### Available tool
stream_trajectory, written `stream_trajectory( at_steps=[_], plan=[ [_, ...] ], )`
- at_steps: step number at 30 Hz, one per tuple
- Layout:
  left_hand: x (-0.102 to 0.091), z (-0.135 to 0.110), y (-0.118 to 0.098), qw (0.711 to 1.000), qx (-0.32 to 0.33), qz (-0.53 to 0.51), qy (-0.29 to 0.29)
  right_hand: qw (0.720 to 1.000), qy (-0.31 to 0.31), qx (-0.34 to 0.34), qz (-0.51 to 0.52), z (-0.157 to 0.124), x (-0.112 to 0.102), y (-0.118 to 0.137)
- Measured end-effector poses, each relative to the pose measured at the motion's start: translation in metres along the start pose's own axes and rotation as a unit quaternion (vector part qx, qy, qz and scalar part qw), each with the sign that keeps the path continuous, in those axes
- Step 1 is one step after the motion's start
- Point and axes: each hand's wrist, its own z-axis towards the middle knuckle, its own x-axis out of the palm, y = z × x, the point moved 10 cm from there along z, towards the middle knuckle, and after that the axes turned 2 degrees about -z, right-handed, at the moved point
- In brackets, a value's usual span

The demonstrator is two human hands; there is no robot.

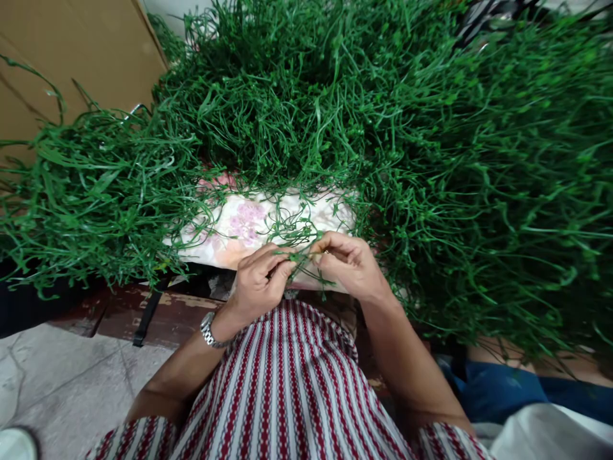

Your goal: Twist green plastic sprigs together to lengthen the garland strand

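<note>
My left hand (258, 281), a metal watch (209, 330) on its wrist, and my right hand (348, 263) meet just above my striped shirt (282, 390). Both are closed in a pinch on thin green stems (301, 254) held between them. The stems trail up over a floral cloth (249, 227) into a huge heap of the same green stringy stems (383, 128) that spreads across the whole upper view.
A brown cardboard panel (86, 57) stands at the back left. A worn dark wooden edge (163, 313) runs under the cloth. Grey stone floor (67, 377) lies at lower left. Blue fabric (502, 390) shows at lower right.
</note>
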Motion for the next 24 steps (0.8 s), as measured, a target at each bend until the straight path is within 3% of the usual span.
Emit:
stream_trajectory(
  at_steps=[8, 16, 18, 21, 24],
  plan=[
    [0.009, 0.006, -0.010, 0.998, 0.046, -0.026, 0.035, 0.988, 0.013, 0.022, 0.150, -0.003, 0.015, -0.007],
    [0.007, 0.007, -0.006, 0.997, 0.033, -0.067, 0.020, 0.968, 0.221, 0.044, 0.106, -0.011, 0.035, 0.000],
    [0.007, 0.005, -0.005, 0.998, 0.033, -0.057, 0.021, 0.978, 0.202, 0.039, 0.027, -0.010, 0.027, 0.000],
    [0.007, 0.004, -0.005, 0.998, 0.037, -0.038, 0.014, 0.990, 0.113, 0.018, -0.083, -0.006, 0.008, 0.006],
    [0.007, 0.003, -0.011, 0.998, 0.063, -0.004, 0.012, 0.998, 0.054, 0.005, -0.019, -0.004, 0.002, 0.007]
  ],
)
